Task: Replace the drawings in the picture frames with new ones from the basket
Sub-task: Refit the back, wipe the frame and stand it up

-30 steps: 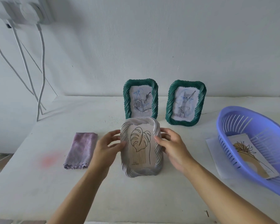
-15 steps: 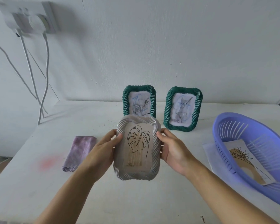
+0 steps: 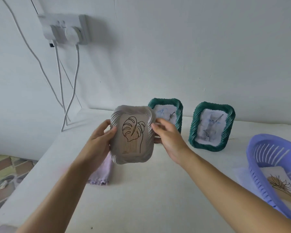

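1. Head view: the left hand (image 3: 99,140) and the right hand (image 3: 168,138) curl their fingers round opposite edges of the white frame (image 3: 133,159), holding it above the table (image 3: 141,199).
2. It already holds a crisp leaf drawing (image 3: 133,133), so this swap looks done.
3. One green frame (image 3: 179,113) and the other green frame (image 3: 194,128) stand near the wall with crumpled, faded sketches.
4. A stiff card drawing (image 3: 282,185) waits in the slotted lilac plastic basket (image 3: 259,148).
5. All three frames are ribbed, rope-twisted and round-cornered.

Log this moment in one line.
left hand: grips white frame | right hand: grips white frame | frame: off table, leaf drawing inside | purple basket: plant drawing
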`<state>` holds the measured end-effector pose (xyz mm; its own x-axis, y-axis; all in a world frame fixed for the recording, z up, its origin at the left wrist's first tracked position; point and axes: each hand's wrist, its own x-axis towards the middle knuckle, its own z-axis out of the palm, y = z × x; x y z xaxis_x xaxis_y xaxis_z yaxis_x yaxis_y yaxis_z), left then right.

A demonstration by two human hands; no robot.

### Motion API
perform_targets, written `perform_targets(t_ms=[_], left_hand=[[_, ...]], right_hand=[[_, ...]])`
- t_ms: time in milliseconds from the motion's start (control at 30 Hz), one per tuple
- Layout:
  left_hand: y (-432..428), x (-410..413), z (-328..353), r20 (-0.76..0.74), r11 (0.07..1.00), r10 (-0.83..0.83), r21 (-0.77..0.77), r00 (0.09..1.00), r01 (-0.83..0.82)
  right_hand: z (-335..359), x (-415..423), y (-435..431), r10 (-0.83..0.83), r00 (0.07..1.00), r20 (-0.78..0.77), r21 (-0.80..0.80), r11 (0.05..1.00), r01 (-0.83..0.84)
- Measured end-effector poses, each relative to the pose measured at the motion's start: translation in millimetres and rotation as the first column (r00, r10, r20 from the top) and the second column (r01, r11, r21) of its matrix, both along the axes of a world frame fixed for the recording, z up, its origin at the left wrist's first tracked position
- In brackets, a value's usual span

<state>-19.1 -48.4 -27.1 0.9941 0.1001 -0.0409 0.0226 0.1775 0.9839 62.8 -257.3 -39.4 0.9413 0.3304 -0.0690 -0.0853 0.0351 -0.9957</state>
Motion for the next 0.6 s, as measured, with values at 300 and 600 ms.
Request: perform_targets(t_ms=[300,600], left_hand=[[55.1,51.5,-8.5,0.215,0.994,0.041,0.086,0.976,-0.061],[79.8,93.7,-38.9,0.216,0.979,-0.001,0.199,0.976,-0.043]], right_hand=[[-0.8,47.1,64.4,-0.085,0.901,0.425,-0.167,0.971,0.171],[-17.7,77.2,91.7,-0.097,0.831,0.548,-0.218,0.942,0.254]])
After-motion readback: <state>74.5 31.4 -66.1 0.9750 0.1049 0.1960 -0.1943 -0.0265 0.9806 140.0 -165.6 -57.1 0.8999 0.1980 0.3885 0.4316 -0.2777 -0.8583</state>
